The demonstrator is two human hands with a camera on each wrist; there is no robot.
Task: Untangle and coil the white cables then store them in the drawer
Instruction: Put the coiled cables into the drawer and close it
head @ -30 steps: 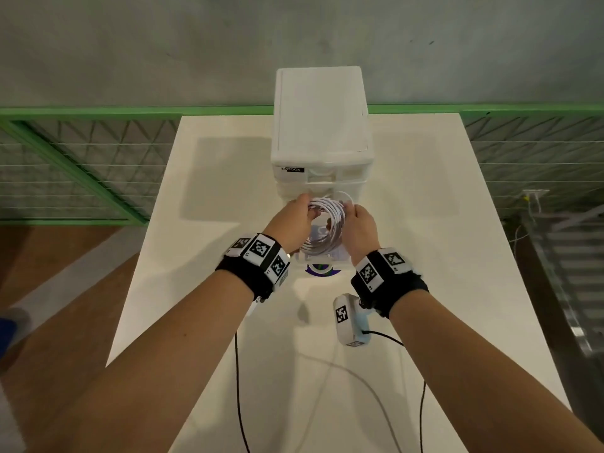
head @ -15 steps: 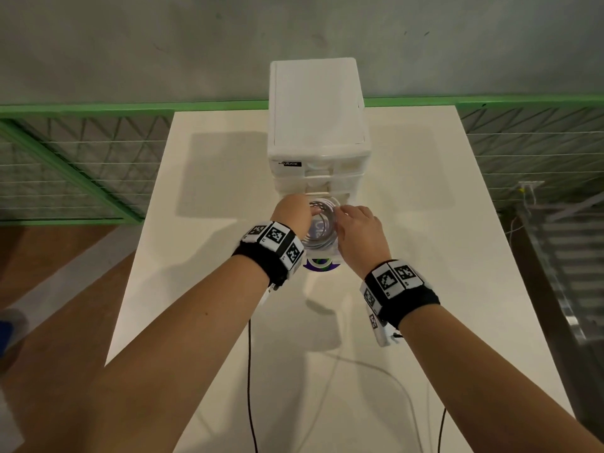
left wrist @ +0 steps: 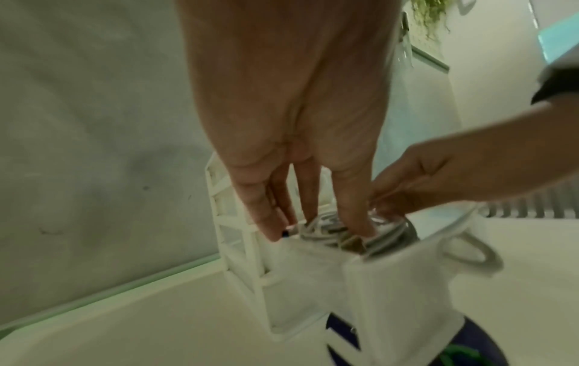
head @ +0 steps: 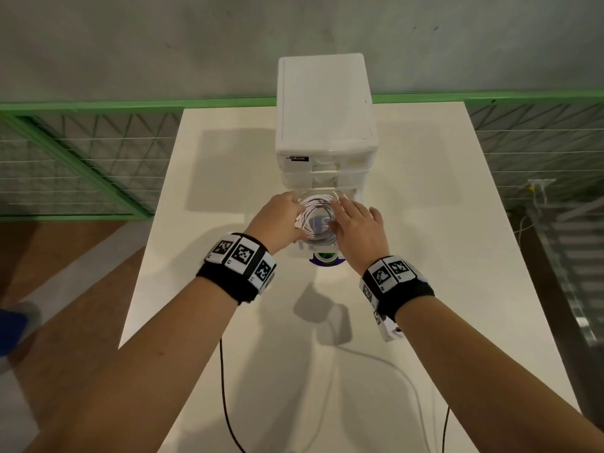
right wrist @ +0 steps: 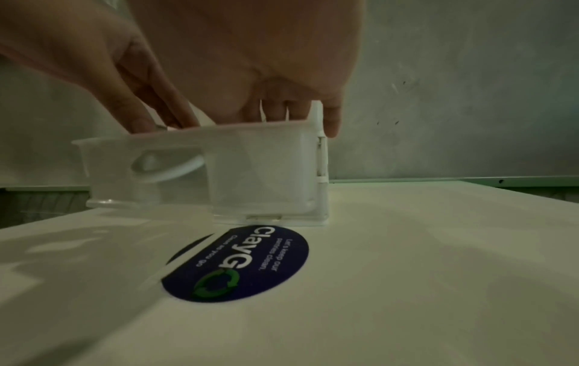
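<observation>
A coil of white cable [head: 318, 220] lies flat inside the pulled-out bottom drawer [head: 349, 194] of a white drawer unit [head: 323, 103]. My left hand [head: 281, 220] is at the coil's left side. In the left wrist view its straight fingers [left wrist: 354, 210] reach down into the drawer [left wrist: 391, 297] and touch the cable [left wrist: 388, 237]. My right hand [head: 356, 223] lies over the coil's right side with straight fingers. In the right wrist view the right hand [right wrist: 250, 62] reaches over the drawer's wall [right wrist: 250, 173]; the cable is hidden there.
The unit stands at the back middle of a white table [head: 425, 289]. A round blue sticker [head: 325, 258] sits on the table just before the drawer front. Thin black wires [head: 225, 387] trail over the near part. A green rail [head: 98, 106] runs behind.
Both hands held the coil upright above the drawer, then lowered it in. It now lies flat inside, and the fingers have straightened over it.
</observation>
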